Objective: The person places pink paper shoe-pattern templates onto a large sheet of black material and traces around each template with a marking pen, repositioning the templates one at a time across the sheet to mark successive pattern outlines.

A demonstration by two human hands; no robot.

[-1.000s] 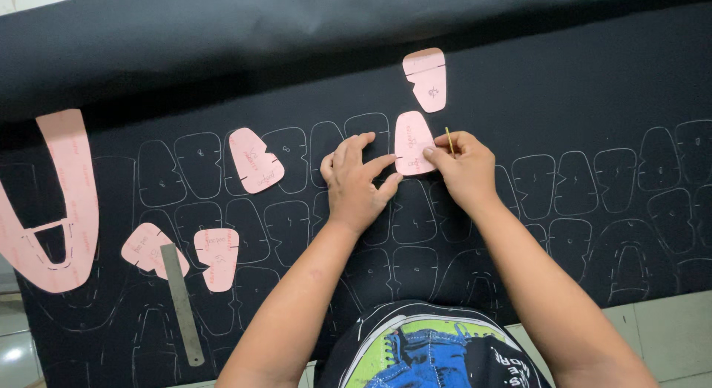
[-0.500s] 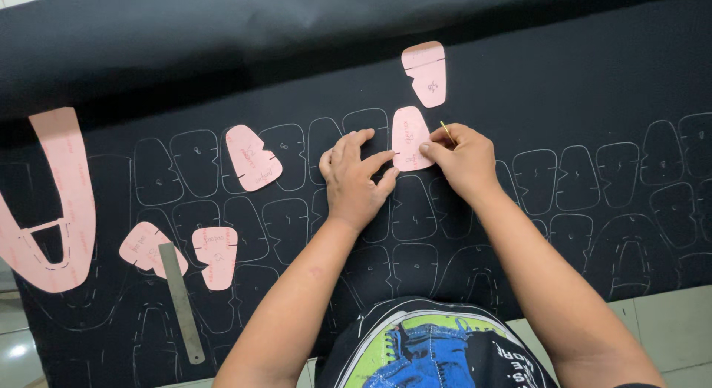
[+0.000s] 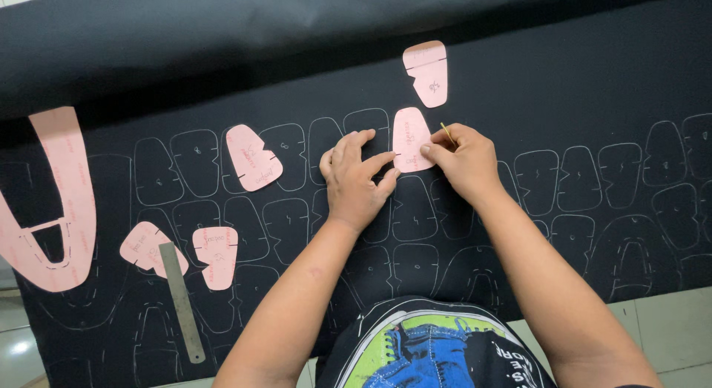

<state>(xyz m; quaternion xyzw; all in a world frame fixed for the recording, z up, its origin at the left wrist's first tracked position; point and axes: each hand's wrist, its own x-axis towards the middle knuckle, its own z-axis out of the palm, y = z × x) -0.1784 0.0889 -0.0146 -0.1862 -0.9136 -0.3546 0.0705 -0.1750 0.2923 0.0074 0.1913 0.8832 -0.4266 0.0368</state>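
Little has shifted since a second ago: both hands stay on the same template, the right one slightly lower along its edge. From the left lie a long pink U-shaped card pattern [image 3: 55, 202], a grey steel ruler [image 3: 182, 300] and three smaller pink pieces. The left hand [image 3: 356, 182] presses spread fingers on the small pink rounded card template [image 3: 410, 139], flat on the black sheet [image 3: 519, 84] (chalk outlines everywhere). The right hand [image 3: 463, 162] pinches a thin yellowish marking stick [image 3: 446, 132] at its edge. If pressure eases, the template could slide, skewing the outline.
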